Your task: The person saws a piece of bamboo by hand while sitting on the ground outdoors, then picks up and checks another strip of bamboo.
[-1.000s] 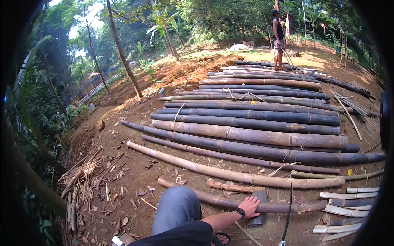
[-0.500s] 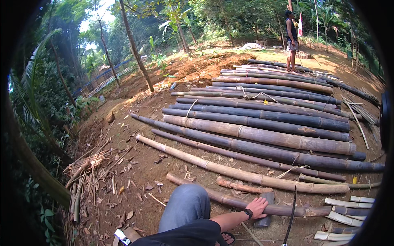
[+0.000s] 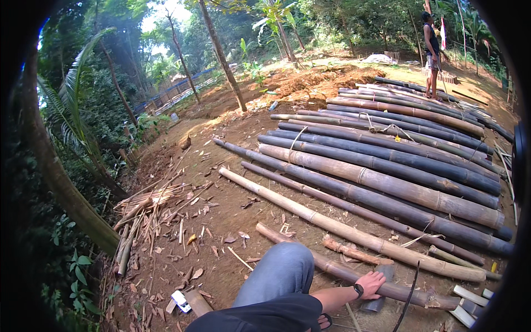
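In the head view, at the lower centre of the frame, the person's knee in blue jeans rises from the bottom edge; just right of it the one hand in sight, with a dark wristband, lies palm down on a brown bamboo pole that runs from lower centre toward the lower right; the fingers are spread flat over the pole, not wrapped round it; which hand it is I cannot tell. Beyond it a pale long pole crosses the dirt diagonally; a row of thick dark bamboo culms fills the right half; dry splinters and leaves lie at left; another person stands at the upper right.
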`<state>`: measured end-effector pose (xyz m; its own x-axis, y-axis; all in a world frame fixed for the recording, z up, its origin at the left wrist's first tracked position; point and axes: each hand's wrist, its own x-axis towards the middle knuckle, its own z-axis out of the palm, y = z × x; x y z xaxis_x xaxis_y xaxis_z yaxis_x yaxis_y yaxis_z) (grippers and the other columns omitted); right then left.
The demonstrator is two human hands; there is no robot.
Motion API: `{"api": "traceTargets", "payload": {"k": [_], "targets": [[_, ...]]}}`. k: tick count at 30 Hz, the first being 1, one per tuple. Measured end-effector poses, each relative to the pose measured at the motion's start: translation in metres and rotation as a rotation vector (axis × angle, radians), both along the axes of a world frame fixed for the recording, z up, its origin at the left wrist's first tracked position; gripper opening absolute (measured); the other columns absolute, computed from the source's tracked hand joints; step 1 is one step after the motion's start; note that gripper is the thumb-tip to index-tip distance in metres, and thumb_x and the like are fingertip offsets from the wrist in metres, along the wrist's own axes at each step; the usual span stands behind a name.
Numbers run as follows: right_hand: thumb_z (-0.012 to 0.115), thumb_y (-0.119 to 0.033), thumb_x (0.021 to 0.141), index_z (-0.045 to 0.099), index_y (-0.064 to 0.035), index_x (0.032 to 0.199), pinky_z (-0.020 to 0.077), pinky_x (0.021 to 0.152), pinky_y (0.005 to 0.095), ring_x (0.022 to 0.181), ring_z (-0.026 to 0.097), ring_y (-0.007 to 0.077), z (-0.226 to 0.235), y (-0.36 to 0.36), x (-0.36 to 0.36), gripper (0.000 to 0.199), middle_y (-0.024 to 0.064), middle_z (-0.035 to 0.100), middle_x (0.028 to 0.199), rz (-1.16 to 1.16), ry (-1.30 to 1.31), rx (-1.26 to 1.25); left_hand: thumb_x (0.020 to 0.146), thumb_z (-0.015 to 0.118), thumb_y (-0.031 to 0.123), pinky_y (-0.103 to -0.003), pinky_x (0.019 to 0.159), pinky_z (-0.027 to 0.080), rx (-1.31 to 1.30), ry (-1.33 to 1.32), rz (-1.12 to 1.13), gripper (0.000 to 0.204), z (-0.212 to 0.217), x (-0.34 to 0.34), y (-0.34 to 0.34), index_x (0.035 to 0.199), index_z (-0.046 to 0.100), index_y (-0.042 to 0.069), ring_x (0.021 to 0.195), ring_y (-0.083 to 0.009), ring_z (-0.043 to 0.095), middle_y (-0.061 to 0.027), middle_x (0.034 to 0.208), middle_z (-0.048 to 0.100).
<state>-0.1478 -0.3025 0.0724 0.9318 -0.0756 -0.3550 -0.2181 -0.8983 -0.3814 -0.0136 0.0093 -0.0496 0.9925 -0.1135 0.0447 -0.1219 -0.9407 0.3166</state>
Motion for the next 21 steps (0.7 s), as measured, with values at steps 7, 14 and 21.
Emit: {"api": "traceTargets", "payload": {"k": [7,14,21], "targets": [[0.072,-0.052,0.086,0.063,-0.0086,0.102,0.0512,0.065,0.0498,0.075,0.069,0.0396,-0.061,-0.017,0.001,0.047,0.0194,0.071,0.08,-0.03,-0.166,0.162,0.075,0.077,0.044,-0.042,0.096,0.041,0.009,-0.051,-0.013,0.069,-0.008,0.005,-0.001,0.121,0.049,0.001,0.117,-0.0324,0.05,-0.0179,0.122,0.05],[0.069,-0.055,0.086,0.063,-0.0081,0.105,0.051,0.066,0.0517,0.076,0.069,0.0415,-0.036,-0.01,0.004,0.051,0.0206,0.071,0.081,-0.008,-0.061,0.042,0.074,0.078,0.042,-0.042,0.094,0.043,0.009,0.017,-0.014,0.067,0.004,0.006,-0.001,0.119,0.05,0.002,0.114,-0.0312,0.051,-0.0159,0.118,0.051],[0.067,-0.059,0.086,0.063,-0.009,0.106,0.0514,0.068,0.0527,0.078,0.07,0.0422,-0.013,-0.008,0.009,0.054,0.0212,0.071,0.082,0.016,-0.018,-0.006,0.073,0.079,0.042,-0.041,0.093,0.043,0.002,-0.034,0.002,0.062,0.009,0.003,-0.002,0.112,0.051,0.003,0.11,-0.0315,0.052,-0.0146,0.11,0.051]]}}
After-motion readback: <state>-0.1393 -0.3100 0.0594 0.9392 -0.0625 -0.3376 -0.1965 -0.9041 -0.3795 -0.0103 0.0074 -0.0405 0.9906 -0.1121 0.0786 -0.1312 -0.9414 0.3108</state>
